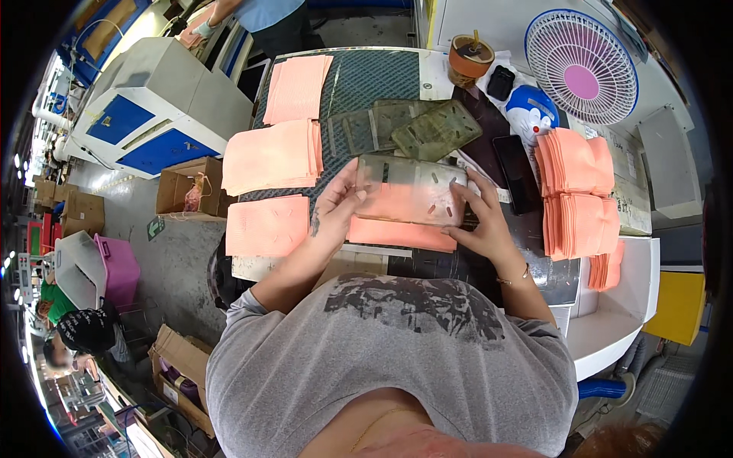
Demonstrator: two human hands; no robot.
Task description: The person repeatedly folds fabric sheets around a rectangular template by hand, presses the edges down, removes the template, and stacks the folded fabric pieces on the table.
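Note:
Between my two hands is a clear, slotted plastic template, raised over a peach sheet near the table's front edge. My left hand grips its left end, thumb on the face. The fingers of my right hand pinch the right end around its corners. Part of the peach sheet shows through the plastic. Just beyond lie greenish, slotted templates, overlapping one another. To the left are stacks of peach sheets, the nearest pile beside my left forearm.
At the right stand thicker peach stacks beside a black phone. Behind them are a white fan, a blue-and-white cartoon figure and a drink cup. A cardboard box sits on the floor left. Another person stands beyond the table.

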